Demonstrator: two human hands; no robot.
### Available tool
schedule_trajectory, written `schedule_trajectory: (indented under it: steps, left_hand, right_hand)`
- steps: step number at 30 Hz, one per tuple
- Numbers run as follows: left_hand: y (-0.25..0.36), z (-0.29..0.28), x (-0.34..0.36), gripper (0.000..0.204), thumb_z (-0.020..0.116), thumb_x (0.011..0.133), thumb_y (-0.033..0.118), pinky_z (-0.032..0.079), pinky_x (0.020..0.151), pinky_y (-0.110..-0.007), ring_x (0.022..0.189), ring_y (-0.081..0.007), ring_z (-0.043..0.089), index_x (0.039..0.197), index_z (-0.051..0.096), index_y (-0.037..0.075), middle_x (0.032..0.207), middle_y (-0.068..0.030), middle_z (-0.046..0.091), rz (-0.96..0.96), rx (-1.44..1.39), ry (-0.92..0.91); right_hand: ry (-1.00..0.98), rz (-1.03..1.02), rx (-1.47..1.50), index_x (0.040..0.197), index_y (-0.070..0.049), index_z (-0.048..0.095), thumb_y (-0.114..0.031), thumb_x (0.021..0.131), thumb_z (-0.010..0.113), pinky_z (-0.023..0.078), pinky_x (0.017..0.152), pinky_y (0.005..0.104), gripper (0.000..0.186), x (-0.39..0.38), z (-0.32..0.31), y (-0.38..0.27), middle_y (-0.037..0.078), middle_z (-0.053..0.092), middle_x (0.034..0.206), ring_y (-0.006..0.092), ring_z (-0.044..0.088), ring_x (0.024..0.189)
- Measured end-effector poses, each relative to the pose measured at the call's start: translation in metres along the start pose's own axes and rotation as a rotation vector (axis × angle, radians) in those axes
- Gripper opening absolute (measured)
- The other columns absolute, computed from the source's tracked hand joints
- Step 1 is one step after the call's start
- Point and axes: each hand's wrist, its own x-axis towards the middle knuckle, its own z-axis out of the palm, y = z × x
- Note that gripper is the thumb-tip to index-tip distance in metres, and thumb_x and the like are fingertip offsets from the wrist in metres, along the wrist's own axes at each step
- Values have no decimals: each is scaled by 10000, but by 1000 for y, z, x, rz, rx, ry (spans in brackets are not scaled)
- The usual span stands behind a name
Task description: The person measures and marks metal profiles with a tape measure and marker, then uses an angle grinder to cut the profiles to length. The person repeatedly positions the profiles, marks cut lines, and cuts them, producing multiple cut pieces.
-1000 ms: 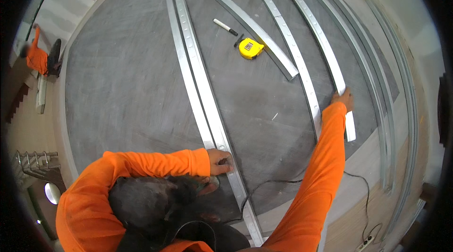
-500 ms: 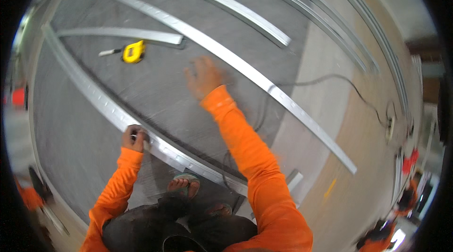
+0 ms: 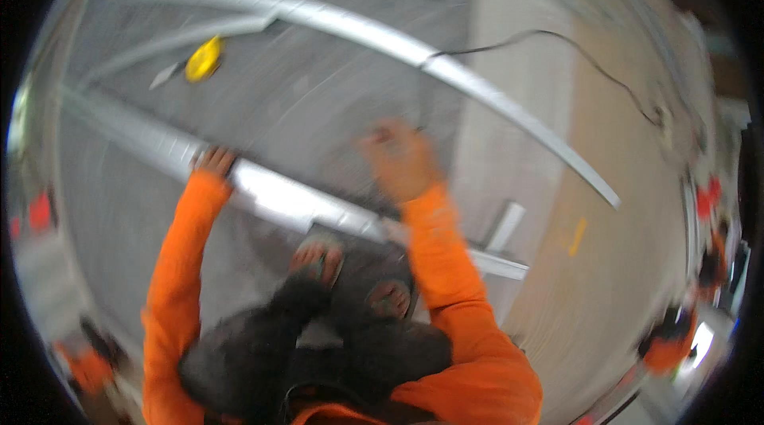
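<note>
A long silvery metal stud (image 3: 294, 198) lies on the floor just ahead of my feet, running from the far left toward the near middle. My left hand (image 3: 213, 161) is closed over it, fingers wrapped across its far edge. Above the floor beyond the stud's near end hangs my right hand (image 3: 400, 158), smeared by motion. Its fingers look partly curled, and whether anything is in them cannot be made out. Farther ahead, a second long metal stud (image 3: 366, 33) slants down to the right, past my right hand.
A yellow tape measure (image 3: 204, 59) and a pale slim object (image 3: 165, 75) lie at the left near a shorter metal stud (image 3: 191, 33). A black cable (image 3: 549, 32) crosses the floor at the right. Short metal pieces (image 3: 504, 226) lie beside my right forearm. Orange-clothed people (image 3: 670, 337) are at the edges.
My view has shifted, with the tape measure and studs now higher in it. My left hand remains on the near stud. My right hand has drawn back toward me and the near stud's right end.
</note>
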Motion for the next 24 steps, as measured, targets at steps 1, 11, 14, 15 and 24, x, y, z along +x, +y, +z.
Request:
schedule_trajectory:
  steps: [1, 11, 14, 15, 24]
  left_hand:
    - [22, -31, 13, 611, 671, 708, 131, 241, 1110, -548, 1331, -287, 384, 1293, 498, 149, 1384, -73, 484, 46, -33, 13]
    - [38, 14, 13, 855, 785, 691, 339, 200, 1134, -531, 1422, -333, 203, 1417, 359, 190, 1517, -85, 279, -255, -185, 232]
    - [57, 27, 1, 919, 766, 739, 392, 200, 1150, -499, 1431, -369, 146, 1474, 271, 148, 1553, -140, 176, -584, -463, 278]
    - [63, 31, -3, 937, 761, 741, 407, 200, 1152, -488, 1430, -380, 140, 1477, 252, 128, 1550, -157, 171, -691, -629, 275]
    - [72, 22, -3, 779, 612, 796, 607, 486, 854, -439, 960, -371, 620, 1209, 536, -50, 1090, -235, 633, -719, -1251, -89]
  right_hand:
    - [149, 9, 19, 1080, -18, 647, -288, 864, 639, 488, 855, 393, 345, -4, -9, 27, 179, 665, 1041, 304, 640, 977]
    - [301, -84, 177, 1079, 45, 619, -139, 915, 620, 479, 822, 282, 246, -47, -67, 62, 105, 646, 975, 165, 605, 892]
    - [234, -105, 64, 1073, 44, 619, -134, 905, 620, 479, 816, 286, 245, -60, -51, 61, 109, 648, 970, 170, 604, 882]
    - [203, -114, 22, 1070, 44, 619, -133, 900, 622, 479, 813, 288, 246, -67, -46, 59, 111, 648, 968, 172, 603, 878]
    - [261, 2, 136, 1078, 48, 607, -149, 898, 621, 472, 807, 284, 268, -97, -54, 76, 97, 641, 980, 159, 592, 884]
